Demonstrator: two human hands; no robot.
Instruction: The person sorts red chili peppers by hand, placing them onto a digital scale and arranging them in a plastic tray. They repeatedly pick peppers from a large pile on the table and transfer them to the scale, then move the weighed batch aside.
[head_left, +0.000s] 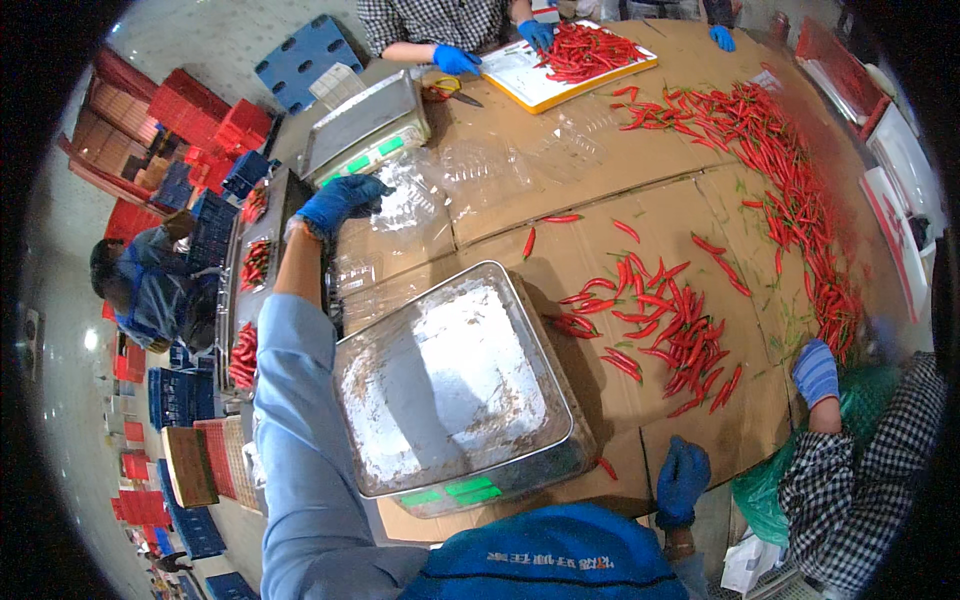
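My left hand (341, 204), in a blue glove, reaches forward on the left side of the table. Its fingertips are at the edge of some clear plastic clamshell boxes (409, 191); whether they grip one is unclear. My right hand (682, 480), also blue-gloved, is by the near table edge with its fingers curled and nothing showing in it. Between my arms sits a weighing scale with a worn metal pan (450, 375). Right of the scale, a loose pile of red chili peppers (686, 337) lies on the cardboard table cover (555, 217).
A second scale (364, 124) and yellow-handled scissors (450, 88) lie farther back. Across the table, a person's blue-gloved hands (536, 34) work at a white board (525, 79) with chilies. A long chili heap (780, 157) curves along the right, near another person's striped glove (816, 373).
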